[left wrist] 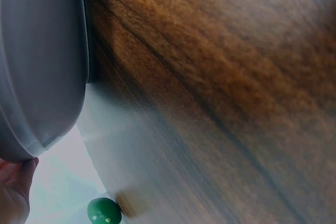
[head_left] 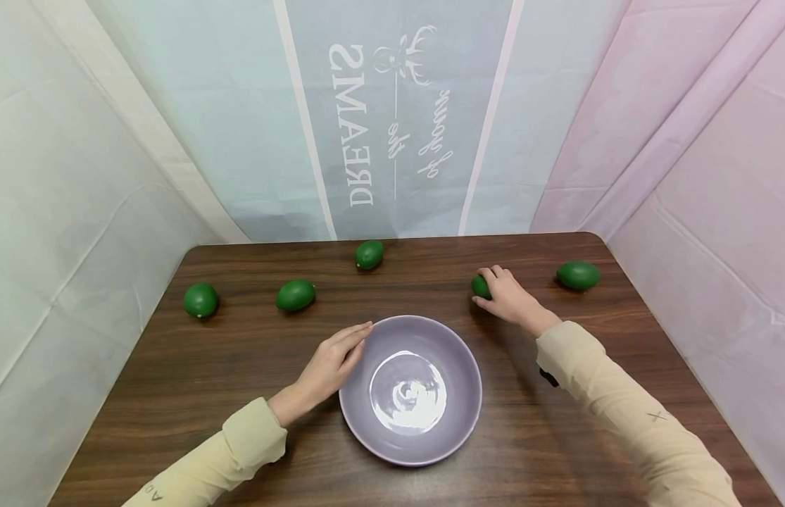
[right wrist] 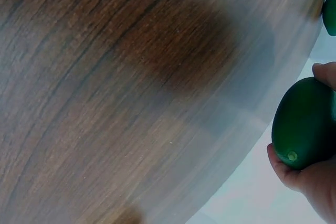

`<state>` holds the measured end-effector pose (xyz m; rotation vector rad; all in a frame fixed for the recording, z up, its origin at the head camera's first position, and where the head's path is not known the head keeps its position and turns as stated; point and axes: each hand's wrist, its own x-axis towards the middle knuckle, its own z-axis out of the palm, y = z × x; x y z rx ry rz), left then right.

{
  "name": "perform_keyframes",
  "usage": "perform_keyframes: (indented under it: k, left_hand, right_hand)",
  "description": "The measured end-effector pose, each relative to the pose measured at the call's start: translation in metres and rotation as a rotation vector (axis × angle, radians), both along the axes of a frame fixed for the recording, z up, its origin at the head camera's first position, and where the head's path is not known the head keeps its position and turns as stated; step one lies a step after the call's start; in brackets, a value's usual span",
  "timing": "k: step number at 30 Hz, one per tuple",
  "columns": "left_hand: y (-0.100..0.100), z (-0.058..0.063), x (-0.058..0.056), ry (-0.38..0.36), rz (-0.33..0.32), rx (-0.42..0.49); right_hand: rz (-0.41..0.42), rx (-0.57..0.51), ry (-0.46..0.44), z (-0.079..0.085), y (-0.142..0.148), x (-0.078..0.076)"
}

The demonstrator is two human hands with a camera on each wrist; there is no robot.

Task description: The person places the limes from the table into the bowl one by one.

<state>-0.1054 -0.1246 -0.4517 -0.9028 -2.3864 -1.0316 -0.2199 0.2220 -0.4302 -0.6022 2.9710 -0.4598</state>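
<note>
A lavender bowl (head_left: pixel 410 448) stands on the wooden table. My left hand (head_left: pixel 329 362) rests at its left rim with fairly straight fingers, the fingertips over the edge. In the left wrist view, part of the hand (left wrist: pixel 14 192) meets the grey-looking side of the bowl (left wrist: pixel 42 51). Beyond the bowl to the right, my right hand (head_left: pixel 509 299) holds a green lime (head_left: pixel 480 286), half hidden by its fingers in the head view. Seen from the right wrist, thumb and fingers sit on opposite sides of that lime (right wrist: pixel 302 124).
Several other limes lie on the table (head_left: pixel 291 465): one far left (head_left: pixel 201 300), one left of centre (head_left: pixel 296 294), one at the back edge (head_left: pixel 369 255) and one far right (head_left: pixel 579 274). Cloth hangings (head_left: pixel 240 141) enclose the back and sides.
</note>
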Motion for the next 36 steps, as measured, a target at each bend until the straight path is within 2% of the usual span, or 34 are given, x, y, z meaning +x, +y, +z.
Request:
perform_keyframes:
  k: [15,36]
  left_hand:
    - [-0.001,0.0,-0.001,0.018,-0.017,0.004]
    - [-0.001,-0.001,-0.001,0.022,-0.006,0.0]
  right_hand:
    - [0.095,-0.005,0.044,0.013,-0.014,0.012]
    - [0.177,-0.037,0.112,0.027,-0.025,0.023]
